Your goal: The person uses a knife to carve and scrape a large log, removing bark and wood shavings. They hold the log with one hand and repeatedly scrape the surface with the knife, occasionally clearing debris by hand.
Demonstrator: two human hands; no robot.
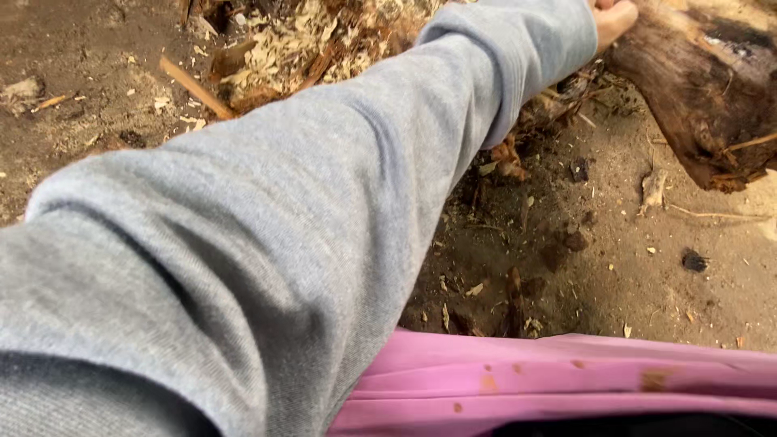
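We reach our left hand (pixel 613 18) out in a grey sleeve (pixel 324 202); its fingers rest against the dark log (pixel 696 89), though we cannot tell whether they grip it. Just left of the fingers lie wood chips (pixel 307 40). The rough bark could splinter us. No packages, labels or signs show.
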